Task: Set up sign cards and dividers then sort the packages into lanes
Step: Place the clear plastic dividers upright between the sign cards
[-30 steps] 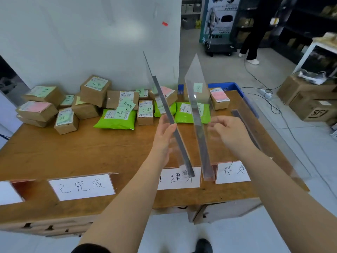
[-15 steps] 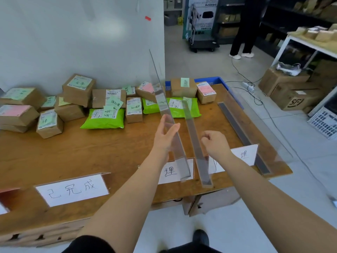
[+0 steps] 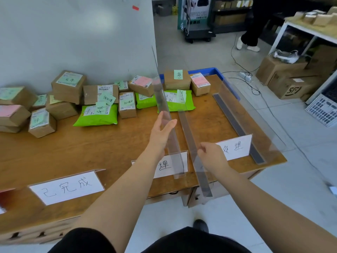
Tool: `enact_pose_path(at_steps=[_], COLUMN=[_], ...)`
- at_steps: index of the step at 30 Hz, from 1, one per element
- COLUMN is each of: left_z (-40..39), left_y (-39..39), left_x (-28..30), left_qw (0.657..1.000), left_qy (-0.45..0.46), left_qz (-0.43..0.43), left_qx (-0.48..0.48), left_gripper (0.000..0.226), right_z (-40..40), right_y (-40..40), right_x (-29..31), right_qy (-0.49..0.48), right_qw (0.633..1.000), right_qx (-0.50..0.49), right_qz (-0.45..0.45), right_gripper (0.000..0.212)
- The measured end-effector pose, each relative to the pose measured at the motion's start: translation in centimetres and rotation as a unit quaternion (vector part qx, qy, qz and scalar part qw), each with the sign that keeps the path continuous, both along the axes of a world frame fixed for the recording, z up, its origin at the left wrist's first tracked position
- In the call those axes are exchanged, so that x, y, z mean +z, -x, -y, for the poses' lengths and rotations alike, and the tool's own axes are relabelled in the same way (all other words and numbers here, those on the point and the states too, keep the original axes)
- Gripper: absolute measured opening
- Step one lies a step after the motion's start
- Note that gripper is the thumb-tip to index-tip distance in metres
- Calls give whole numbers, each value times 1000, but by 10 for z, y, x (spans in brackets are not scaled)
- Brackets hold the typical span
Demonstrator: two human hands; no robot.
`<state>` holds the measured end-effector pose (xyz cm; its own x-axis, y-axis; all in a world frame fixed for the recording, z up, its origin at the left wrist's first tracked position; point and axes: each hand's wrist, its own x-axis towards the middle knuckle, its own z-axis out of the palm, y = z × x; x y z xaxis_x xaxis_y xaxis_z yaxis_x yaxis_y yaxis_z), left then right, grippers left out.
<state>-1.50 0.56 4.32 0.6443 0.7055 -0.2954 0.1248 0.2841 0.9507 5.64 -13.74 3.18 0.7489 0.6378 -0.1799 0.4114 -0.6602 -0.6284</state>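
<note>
My left hand (image 3: 161, 133) grips a clear acrylic divider (image 3: 165, 106) that tilts up above the wooden table (image 3: 91, 152). My right hand (image 3: 211, 156) pinches a second clear divider (image 3: 188, 132), which lies lower with its near end past the table's front edge. A third divider (image 3: 238, 115) stands along the right side. White sign cards stand along the front: one at the left (image 3: 67, 186), one in the middle (image 3: 170, 164) partly behind my left arm, one at the right (image 3: 236, 147). Brown boxes (image 3: 68, 86) and green bags (image 3: 96, 115) with coloured notes are piled at the back.
A white wall panel (image 3: 73, 33) rises behind the packages. A blue crate (image 3: 207, 71) sits at the table's far right corner. Cardboard boxes (image 3: 290, 84), cables and a grey crate (image 3: 322, 110) lie on the floor to the right. A person (image 3: 253, 24) stands far back beside a trolley (image 3: 197, 21).
Both dividers came down from a steep tilt. The one in my right hand now lies low over the table, between the middle and right sign cards.
</note>
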Motion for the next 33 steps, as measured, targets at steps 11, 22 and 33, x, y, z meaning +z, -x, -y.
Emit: enact_pose_path(at_steps=[11,22,33], left_z=[6,5,3], left_y=[-1,-1,2], left_x=[-5,-7,-4], left_qw=[1000,1000,999], left_qy=[2,13,25], left_qz=[-11,-17,-20], left_qx=[1,16,21], left_gripper=[79,60,54], right_z=[-2,15,-7], right_y=[3,5,0], right_x=[-19,-23,-34], right_qy=[75,73,83], right_qw=[997,994,995], right_qx=[-1,-13,-14], right_qz=[25,81,57], right_gripper=[11,20,27])
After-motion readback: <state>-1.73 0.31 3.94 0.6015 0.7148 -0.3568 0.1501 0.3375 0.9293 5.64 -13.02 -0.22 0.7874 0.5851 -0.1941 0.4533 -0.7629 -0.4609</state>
